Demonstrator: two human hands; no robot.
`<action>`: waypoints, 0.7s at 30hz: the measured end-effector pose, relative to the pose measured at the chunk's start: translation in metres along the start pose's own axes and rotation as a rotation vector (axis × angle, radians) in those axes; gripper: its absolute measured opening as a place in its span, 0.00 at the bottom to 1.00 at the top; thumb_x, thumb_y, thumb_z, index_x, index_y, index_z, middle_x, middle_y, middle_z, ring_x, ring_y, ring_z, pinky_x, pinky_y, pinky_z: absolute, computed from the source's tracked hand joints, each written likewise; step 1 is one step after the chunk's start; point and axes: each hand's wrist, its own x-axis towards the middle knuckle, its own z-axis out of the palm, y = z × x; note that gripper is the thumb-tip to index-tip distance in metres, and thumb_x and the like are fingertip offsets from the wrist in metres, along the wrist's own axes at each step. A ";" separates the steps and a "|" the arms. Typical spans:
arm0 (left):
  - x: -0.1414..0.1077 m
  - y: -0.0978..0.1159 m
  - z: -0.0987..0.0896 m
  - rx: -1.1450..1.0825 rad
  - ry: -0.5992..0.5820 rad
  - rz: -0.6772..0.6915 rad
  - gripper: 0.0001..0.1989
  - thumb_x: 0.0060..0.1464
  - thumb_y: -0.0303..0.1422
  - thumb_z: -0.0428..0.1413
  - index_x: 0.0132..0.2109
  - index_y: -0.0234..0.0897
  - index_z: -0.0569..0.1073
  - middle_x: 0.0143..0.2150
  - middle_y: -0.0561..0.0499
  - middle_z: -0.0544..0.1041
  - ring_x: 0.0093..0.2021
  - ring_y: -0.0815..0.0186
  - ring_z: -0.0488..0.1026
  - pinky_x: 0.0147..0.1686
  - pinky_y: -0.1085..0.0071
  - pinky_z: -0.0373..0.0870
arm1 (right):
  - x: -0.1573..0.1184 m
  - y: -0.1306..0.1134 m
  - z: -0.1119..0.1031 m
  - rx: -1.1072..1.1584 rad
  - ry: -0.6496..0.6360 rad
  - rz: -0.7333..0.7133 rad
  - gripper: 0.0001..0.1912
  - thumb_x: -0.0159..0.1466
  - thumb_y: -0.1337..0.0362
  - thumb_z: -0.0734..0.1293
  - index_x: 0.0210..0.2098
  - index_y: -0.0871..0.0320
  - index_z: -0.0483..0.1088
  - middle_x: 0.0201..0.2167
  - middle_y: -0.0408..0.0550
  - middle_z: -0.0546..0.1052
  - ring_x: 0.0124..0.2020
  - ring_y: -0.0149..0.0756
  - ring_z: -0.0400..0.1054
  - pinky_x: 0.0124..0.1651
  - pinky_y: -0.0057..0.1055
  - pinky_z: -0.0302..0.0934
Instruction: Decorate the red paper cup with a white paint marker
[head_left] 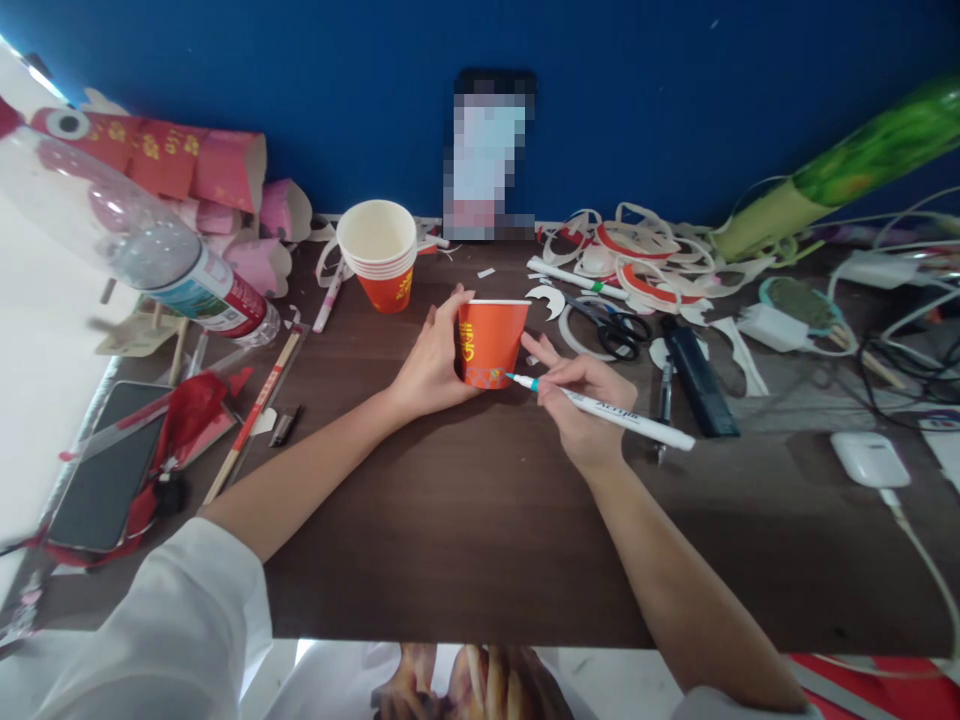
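"Left hand?"

"The left hand (433,368) grips an orange paper cup with yellow lettering (493,342), upright at its palm side; some of its fingers are hard to make out, and the cup's far side is hidden."

"Right hand?"

"The right hand (589,405) is closed on a white marker with a blue-green tip (637,420). The tip meets the cup's lower patterned band in view; contact cannot be confirmed."

"Other obscured items?"

"Beyond the left hand, nested red paper cups (386,283) show mostly rims. Beyond both hands, an upright dark-framed phone (487,150) has a pixelated screen."
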 end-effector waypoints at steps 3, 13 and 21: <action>0.000 0.001 0.000 0.001 0.000 -0.008 0.52 0.41 0.42 0.66 0.63 0.37 0.40 0.66 0.28 0.54 0.68 0.44 0.50 0.63 0.45 0.49 | 0.002 0.002 -0.002 0.049 0.035 0.010 0.09 0.55 0.68 0.68 0.22 0.53 0.64 0.14 0.35 0.68 0.44 0.49 0.76 0.61 0.54 0.60; 0.000 0.000 0.000 -0.005 0.002 0.001 0.52 0.41 0.44 0.66 0.63 0.39 0.41 0.65 0.29 0.56 0.67 0.45 0.53 0.62 0.46 0.53 | 0.001 0.001 -0.001 -0.016 -0.017 0.035 0.09 0.54 0.69 0.68 0.21 0.54 0.65 0.15 0.37 0.71 0.45 0.50 0.75 0.61 0.54 0.59; 0.001 0.000 0.000 0.006 0.007 0.006 0.53 0.42 0.45 0.65 0.64 0.39 0.40 0.64 0.30 0.57 0.66 0.46 0.55 0.61 0.48 0.56 | 0.001 0.004 0.000 0.009 -0.009 -0.007 0.10 0.55 0.72 0.66 0.22 0.54 0.63 0.19 0.37 0.72 0.44 0.48 0.75 0.60 0.52 0.61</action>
